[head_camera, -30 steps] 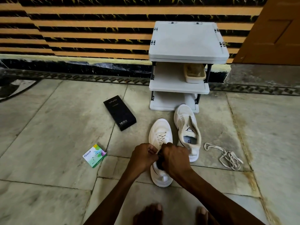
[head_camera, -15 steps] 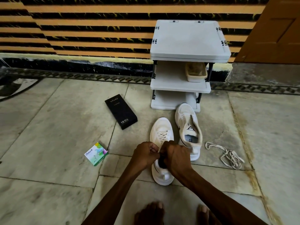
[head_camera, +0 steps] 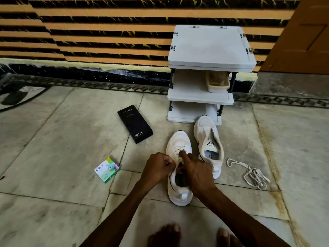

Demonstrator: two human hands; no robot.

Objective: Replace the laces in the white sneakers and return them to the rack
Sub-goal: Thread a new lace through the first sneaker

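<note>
At laces (head_camera: 180, 149) of near sneaker (head_camera: 179, 197), left hand (head_camera: 157, 168) and right hand (head_camera: 197, 172).

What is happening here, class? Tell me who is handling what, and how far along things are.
A person works on the near white sneaker, laced up the front. The left hand grips at its collar with curled fingers; the right hand presses its index finger on the lacing. The second white sneaker stands beside it unlaced, a loose lace lies on the floor, and neither shoe is on the shoe rack.
</note>
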